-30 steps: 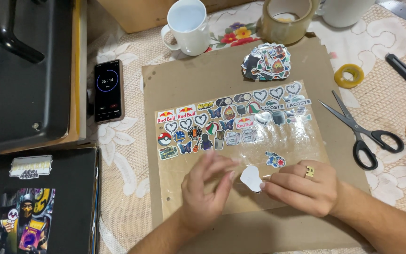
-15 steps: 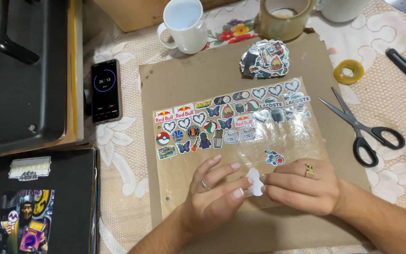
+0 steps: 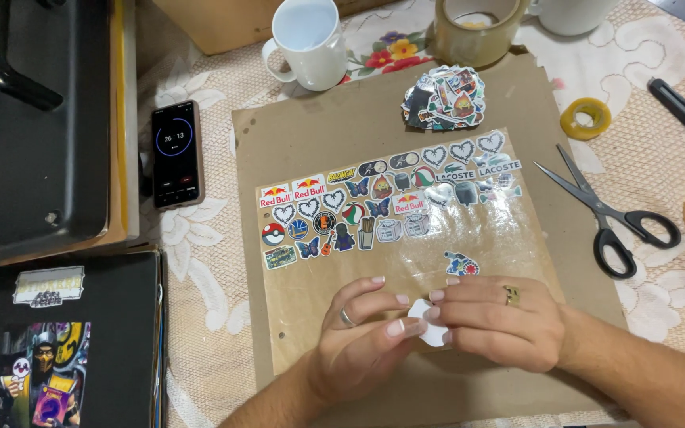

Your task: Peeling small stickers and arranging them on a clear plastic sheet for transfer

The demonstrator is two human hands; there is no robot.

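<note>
Between both hands (image 3: 430,333), white sticker (image 3: 426,321); mug (image 3: 311,36) empty.

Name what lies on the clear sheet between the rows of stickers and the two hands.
In the head view, one lone red-and-blue sticker lies there; otherwise the clear sheet is bare down to the hands.

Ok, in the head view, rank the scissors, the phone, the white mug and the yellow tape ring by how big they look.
Largest to smallest:
1. scissors
2. phone and white mug, too alike to separate, and the mug is cut off at the top edge
3. yellow tape ring

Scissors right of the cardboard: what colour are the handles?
Black handles on the scissors, with dark blades; clearest in the head view.
</note>
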